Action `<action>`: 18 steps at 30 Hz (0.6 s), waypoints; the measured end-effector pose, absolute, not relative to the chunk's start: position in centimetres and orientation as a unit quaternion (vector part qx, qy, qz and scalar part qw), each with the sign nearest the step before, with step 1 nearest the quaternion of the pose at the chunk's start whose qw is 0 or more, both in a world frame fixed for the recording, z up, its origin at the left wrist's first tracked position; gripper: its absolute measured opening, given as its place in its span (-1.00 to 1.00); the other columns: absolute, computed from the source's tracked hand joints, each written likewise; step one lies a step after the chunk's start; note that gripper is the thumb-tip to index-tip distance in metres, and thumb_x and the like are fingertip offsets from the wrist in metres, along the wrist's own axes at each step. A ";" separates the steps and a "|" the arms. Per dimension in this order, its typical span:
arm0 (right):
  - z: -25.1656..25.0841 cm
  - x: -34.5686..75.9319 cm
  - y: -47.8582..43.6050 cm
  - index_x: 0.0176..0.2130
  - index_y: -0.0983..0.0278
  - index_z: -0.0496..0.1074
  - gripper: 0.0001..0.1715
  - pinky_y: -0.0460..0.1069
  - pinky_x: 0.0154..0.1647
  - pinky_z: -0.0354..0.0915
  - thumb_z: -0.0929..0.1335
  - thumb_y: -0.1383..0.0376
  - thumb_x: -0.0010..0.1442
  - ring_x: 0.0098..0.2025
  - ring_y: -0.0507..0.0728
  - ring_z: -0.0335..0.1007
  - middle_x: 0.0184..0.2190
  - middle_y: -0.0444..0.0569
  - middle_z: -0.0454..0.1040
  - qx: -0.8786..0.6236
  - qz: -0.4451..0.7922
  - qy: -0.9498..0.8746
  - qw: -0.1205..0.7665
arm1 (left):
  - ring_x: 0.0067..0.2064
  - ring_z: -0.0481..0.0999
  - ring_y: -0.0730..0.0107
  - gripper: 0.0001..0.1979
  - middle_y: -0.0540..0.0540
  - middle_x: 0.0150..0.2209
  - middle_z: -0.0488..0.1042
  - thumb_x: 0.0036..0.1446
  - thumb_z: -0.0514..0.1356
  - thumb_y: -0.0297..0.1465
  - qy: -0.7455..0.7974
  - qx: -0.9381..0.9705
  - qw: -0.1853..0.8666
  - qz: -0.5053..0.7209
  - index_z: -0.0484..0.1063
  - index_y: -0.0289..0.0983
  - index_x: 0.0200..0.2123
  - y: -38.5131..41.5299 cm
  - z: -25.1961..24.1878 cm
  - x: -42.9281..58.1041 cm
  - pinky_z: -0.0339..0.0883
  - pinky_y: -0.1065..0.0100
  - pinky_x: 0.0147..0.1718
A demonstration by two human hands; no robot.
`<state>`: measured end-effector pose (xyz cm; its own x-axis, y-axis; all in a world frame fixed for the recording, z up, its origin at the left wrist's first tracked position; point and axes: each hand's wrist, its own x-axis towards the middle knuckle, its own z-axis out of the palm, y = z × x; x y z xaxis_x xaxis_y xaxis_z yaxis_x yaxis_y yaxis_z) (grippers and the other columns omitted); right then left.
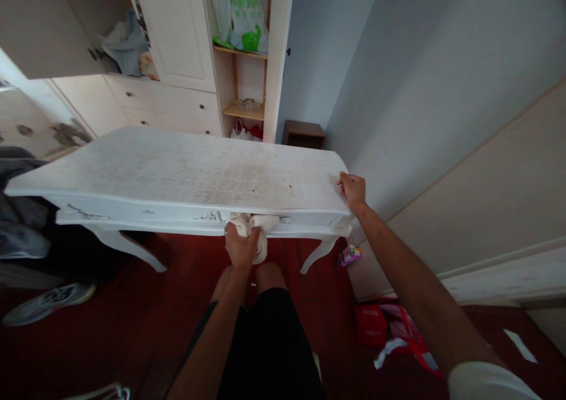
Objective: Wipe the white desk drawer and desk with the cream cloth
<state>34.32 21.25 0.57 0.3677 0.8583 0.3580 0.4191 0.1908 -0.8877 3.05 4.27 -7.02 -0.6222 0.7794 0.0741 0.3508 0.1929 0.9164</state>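
Note:
My left hand [241, 245] is closed around a cream cloth [262, 248], bunched up against the front of a white table [150, 158]. Part of the cloth lies along the drawer front, and some hangs below my fingers. My right hand [352, 189] rests at the table's right end with its fingers curled in; whether anything is inside them is hidden. Greyish-brown marks and a few dark specks show on the tabletop. A round knob [286, 220] sits on the drawer front just right of the cloth.
Behind the table stands a white wardrobe [177, 32] with plastic bags [247, 20] on a shelf. A grey wall [420, 82] borders the right side. On the dark red floor lie a shoe [48, 303], a pink box [349, 255] and a red bag [370, 326]. Dark clothes [22, 223] hang at left.

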 end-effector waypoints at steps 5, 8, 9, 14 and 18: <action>0.6 34.3 21.1 -0.62 0.26 0.43 -0.54 -0.08 -0.56 0.12 0.37 0.08 0.20 -0.69 0.00 0.14 -0.79 -0.18 0.26 -0.608 0.197 -0.534 0.554 | -0.01 0.59 0.28 -0.61 -0.07 -0.06 0.57 0.05 0.32 -0.52 0.589 0.199 0.455 0.638 0.37 -0.18 -0.05 4.8 -8.1 11.1 0.47 0.29 0.01; 0.6 34.3 21.3 -0.61 0.26 0.43 -0.52 -0.08 -0.56 0.12 0.36 0.05 0.22 -0.69 0.00 0.14 -0.79 -0.18 0.25 -0.611 0.191 -0.537 0.550 | 0.06 0.59 0.32 -0.57 -0.08 -0.02 0.59 0.13 0.24 -0.55 0.563 0.083 0.465 0.678 0.35 -0.17 0.06 5.1 -7.2 14.5 0.48 0.36 -0.03; 0.5 34.4 21.4 -0.61 0.26 0.43 -0.52 -0.08 -0.56 0.12 0.36 0.04 0.22 -0.68 0.00 0.14 -0.79 -0.18 0.25 -0.609 0.189 -0.538 0.551 | 0.09 0.59 0.31 -0.57 -0.08 -0.03 0.60 0.15 0.23 -0.54 0.562 0.070 0.462 0.682 0.35 -0.17 0.08 5.1 -6.8 15.3 0.49 0.36 -0.02; 0.2 34.6 21.7 -0.60 0.26 0.43 -0.47 -0.08 -0.55 0.13 0.37 -0.03 0.20 -0.68 0.00 0.16 -0.78 -0.17 0.26 -0.602 0.191 -0.547 0.549 | 0.03 0.62 0.31 -0.60 -0.07 -0.11 0.62 0.15 0.21 -0.54 0.510 0.021 0.529 0.678 0.40 -0.18 0.07 5.2 -5.3 19.2 0.51 0.35 -0.05; 0.1 34.6 21.6 -0.60 0.26 0.44 -0.47 -0.08 -0.56 0.13 0.36 -0.04 0.21 -0.69 0.00 0.15 -0.78 -0.17 0.27 -0.599 0.200 -0.551 0.546 | -0.18 0.64 0.34 -0.69 -0.11 -0.19 0.61 0.06 0.28 -0.55 0.447 0.014 0.623 0.642 0.43 -0.26 -0.09 6.4 -5.3 23.0 0.50 0.37 -0.17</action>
<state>34.59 21.63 0.14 0.3133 0.8778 0.3623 0.4417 0.2031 -0.8739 23.02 6.39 -5.33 -0.2241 0.8121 -0.5388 -0.7874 0.1749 0.5911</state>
